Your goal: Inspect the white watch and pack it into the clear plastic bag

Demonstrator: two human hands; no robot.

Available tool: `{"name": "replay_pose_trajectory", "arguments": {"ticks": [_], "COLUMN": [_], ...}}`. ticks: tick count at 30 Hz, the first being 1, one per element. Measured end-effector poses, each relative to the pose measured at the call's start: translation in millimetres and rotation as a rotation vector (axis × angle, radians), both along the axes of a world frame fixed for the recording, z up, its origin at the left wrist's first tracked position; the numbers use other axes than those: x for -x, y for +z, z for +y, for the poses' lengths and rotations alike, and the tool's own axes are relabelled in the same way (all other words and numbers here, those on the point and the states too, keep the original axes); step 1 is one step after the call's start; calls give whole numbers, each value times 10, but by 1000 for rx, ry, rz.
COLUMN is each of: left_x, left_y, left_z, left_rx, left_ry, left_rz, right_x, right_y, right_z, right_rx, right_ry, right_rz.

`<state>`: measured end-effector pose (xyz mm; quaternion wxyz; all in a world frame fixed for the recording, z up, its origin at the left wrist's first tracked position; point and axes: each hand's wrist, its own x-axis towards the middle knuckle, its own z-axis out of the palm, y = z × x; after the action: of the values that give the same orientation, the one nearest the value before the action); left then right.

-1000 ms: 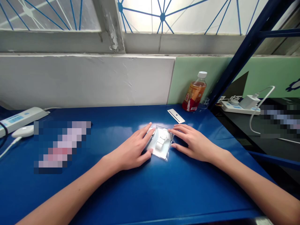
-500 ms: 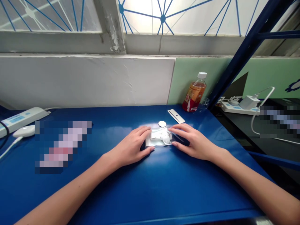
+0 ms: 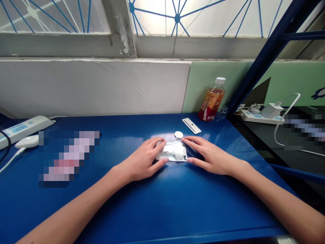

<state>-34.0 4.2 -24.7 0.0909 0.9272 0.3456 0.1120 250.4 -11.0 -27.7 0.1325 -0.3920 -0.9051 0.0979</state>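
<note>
A small clear plastic bag (image 3: 172,156) with a white item inside lies on the blue desktop between my hands. The item's kind is hard to make out through the glare. My left hand (image 3: 142,159) has the bag's left side between its thumb and fingers. On the other side, my right hand (image 3: 210,156) has its thumb and index finger stretched apart, the tips at the bag's right-hand corners. Just behind the bag, close to the right index fingertip, is a round white disc (image 3: 178,135). A white strip-shaped card (image 3: 191,125) with a dark line lies farther back.
A drink bottle (image 3: 212,101) stands at the back right, beside a small clear cup (image 3: 222,112). At the left are a power strip (image 3: 27,127) and a white plug with a cable (image 3: 26,141). A blue post (image 3: 250,73) slants up at the right.
The bag looks flatter, and the white item in it has shifted. The disc now shows more fully behind the bag. My right fingertips have moved slightly; the left hand is nearly unchanged.
</note>
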Motion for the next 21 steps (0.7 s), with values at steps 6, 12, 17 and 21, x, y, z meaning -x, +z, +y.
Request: {"name": "replay_pose_trajectory", "arguments": {"ticks": [6, 12, 17, 21], "left_x": [37, 31, 3, -7], "left_y": [-77, -55, -52, -38], "left_z": [42, 57, 40, 20], "left_rx": [16, 63, 67, 63], "left_ry": [63, 74, 92, 93], "left_rz": [79, 125, 176, 194], "right_x": [-1, 4, 40, 41], "right_y": [-36, -54, -50, -46], "right_z": [6, -20, -50, -46], "right_rx": [-13, 10, 30, 41], "right_ry": [11, 9, -1, -5], "right_rz": [-16, -55, -102, -111]}}
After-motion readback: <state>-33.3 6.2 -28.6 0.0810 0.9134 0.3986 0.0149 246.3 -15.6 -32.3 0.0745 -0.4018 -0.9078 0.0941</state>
